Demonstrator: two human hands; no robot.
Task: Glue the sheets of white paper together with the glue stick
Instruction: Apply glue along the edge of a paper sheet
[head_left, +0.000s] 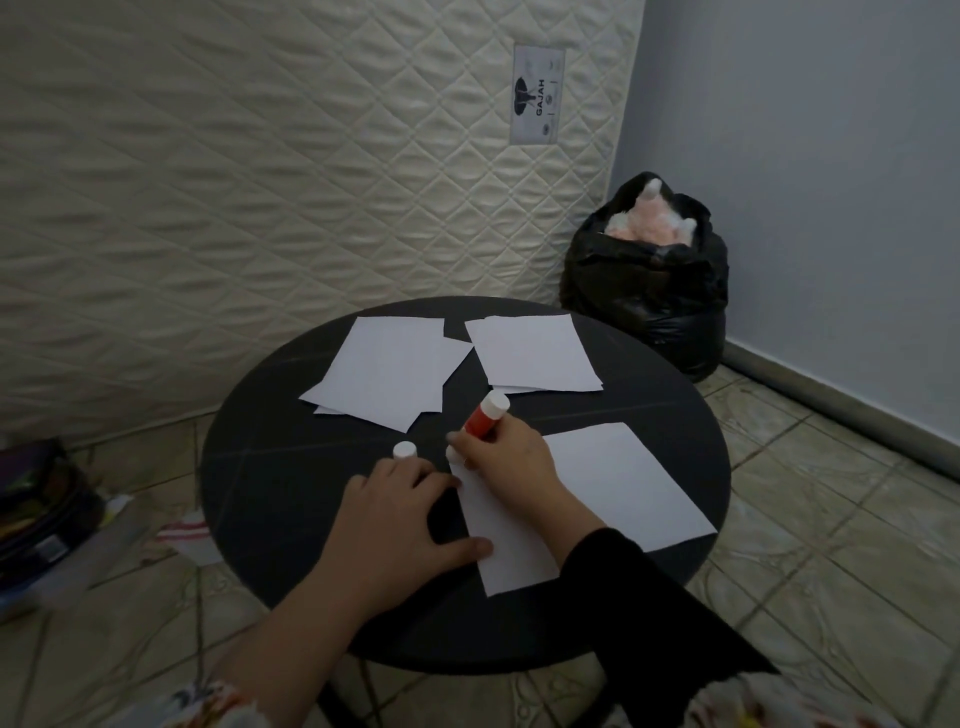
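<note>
**Inspector:** White paper lies in three places on the black round tabletop. A near sheet sits under the person's hands; a fanned left stack and a right stack lie at the far side, just beside each other.

**Clerk:** And the glue stick?

**Inspector:** The red glue stick is in the right hand, the grip curled round its barrel, lower end down at the near sheet's far left corner. Whether it touches the paper cannot be told. The left hand lies flat, fingers spread, thumb on the sheet's left edge. A small white cap stands just beyond its fingertips.

**Clerk:** Progress?

**Inspector:** In his judgement, gluing of this sheet is in hand. Whether the far stacks are already bonded cannot be seen.

**Clerk:** Obstructions?

**Inspector:** None near the sheet except the cap, which could be knocked. Off the tabletop: a quilted mattress, a black bag, clutter on the floor.
</note>
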